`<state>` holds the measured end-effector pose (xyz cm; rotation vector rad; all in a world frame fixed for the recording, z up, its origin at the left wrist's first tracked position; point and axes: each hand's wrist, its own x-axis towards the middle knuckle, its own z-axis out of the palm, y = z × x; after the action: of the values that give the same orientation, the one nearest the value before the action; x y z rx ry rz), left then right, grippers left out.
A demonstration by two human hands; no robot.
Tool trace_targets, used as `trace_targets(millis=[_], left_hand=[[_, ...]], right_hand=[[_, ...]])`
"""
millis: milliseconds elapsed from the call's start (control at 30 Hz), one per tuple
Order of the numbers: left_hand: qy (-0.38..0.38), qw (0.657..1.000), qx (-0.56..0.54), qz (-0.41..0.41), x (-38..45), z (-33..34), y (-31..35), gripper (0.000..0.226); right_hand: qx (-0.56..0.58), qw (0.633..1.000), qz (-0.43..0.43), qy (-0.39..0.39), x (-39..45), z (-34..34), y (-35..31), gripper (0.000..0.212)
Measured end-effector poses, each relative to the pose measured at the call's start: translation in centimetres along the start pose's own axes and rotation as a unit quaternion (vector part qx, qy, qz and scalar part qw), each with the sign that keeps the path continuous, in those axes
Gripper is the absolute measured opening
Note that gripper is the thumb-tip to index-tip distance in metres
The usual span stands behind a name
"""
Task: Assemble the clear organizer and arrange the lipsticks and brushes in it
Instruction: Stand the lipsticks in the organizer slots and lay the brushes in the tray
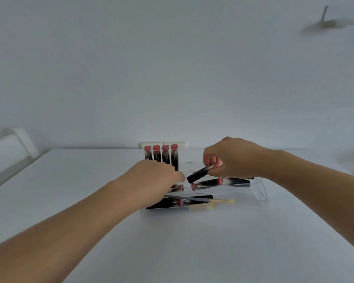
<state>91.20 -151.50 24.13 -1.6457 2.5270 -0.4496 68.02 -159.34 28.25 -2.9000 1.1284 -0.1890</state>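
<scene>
The only lettering in view is fine pale print running lengthwise down the black barrels of the four upright red-capped lipstick tubes (161, 156) that stand in a row at the back of the clear acrylic organizer (261, 190). It shows most clearly on the second and third tubes from the left, where it looks like a short brand name, but the letters are too small and soft to make out any word. The black lipstick tubes lying flat (223, 182) in the lower tiers and the wooden-handled brush (221, 200) show no legible marks.
</scene>
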Motion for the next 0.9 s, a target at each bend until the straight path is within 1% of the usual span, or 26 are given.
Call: trace_targets(millis=[67, 133, 167, 233, 333, 467, 500, 600, 633, 700, 767, 833, 900], left_hand=[[-0.009, 0.999, 0.031, 0.03, 0.2, -0.3, -0.1, 0.059], [-0.035, 0.997, 0.039, 0.059, 0.4, -0.6, -0.4, 0.078], [-0.047, 0.995, 0.046, 0.073, 0.5, -0.8, -0.4, 0.083], [-0.06, 0.991, 0.064, 0.098, 0.7, -1.1, -0.6, 0.086], [-0.073, 0.985, 0.101, 0.116, 1.1, -1.7, -1.0, 0.078], [-0.079, 0.98, 0.137, 0.116, 1.3, -2.4, -1.2, 0.057], [-0.075, 0.98, 0.144, 0.115, 1.2, -2.4, -1.1, 0.048], [-0.05, 0.982, 0.153, 0.101, 0.9, -2.7, -1.1, 0.009], [-0.035, 0.984, 0.148, 0.094, 0.7, -2.7, -1.1, 0.002], [-0.003, 0.988, 0.134, 0.073, 0.3, -2.6, -1.1, 0.014], [0.03, 0.994, 0.096, 0.046, -0.1, -2.4, -1.1, 0.014], [0.069, 0.997, 0.023, 0.009, -0.6, -2.0, -1.3, 0.011], [0.095, 0.992, -0.069, -0.04, -1.4, -1.7, -1.6, 0.01]], right_hand=[[0.009, 1.0, -0.003, -0.004, -0.1, -0.2, -0.1, 0.011], [0.011, 1.0, -0.001, -0.006, -0.1, -0.2, -0.3, 0.009], [0.009, 1.0, 0.0, -0.007, -0.1, -0.2, -0.4, 0.007], [0.001, 1.0, -0.003, -0.012, -0.2, -0.2, -0.4, 0.007], [-0.013, 1.0, -0.01, -0.022, -0.2, -0.1, -0.4, 0.009], [-0.025, 0.999, -0.012, -0.03, -0.4, 0.1, -0.4, 0.011], [-0.024, 0.999, -0.011, -0.029, -0.4, 0.1, -0.4, 0.011], [-0.016, 1.0, -0.008, -0.021, -0.5, -0.2, -0.4, 0.012], [-0.01, 1.0, -0.007, -0.018, -0.5, -0.3, -0.4, 0.012], [0.022, 1.0, -0.001, -0.009, -0.4, -0.6, -0.5, 0.013], [0.086, 0.996, 0.007, 0.002, -0.4, -0.8, -0.6, 0.015], [0.154, 0.988, 0.005, 0.017, -0.3, -0.9, -0.8, 0.017], [0.205, 0.978, 0.004, 0.027, -0.2, -0.9, -1.2, 0.017]])
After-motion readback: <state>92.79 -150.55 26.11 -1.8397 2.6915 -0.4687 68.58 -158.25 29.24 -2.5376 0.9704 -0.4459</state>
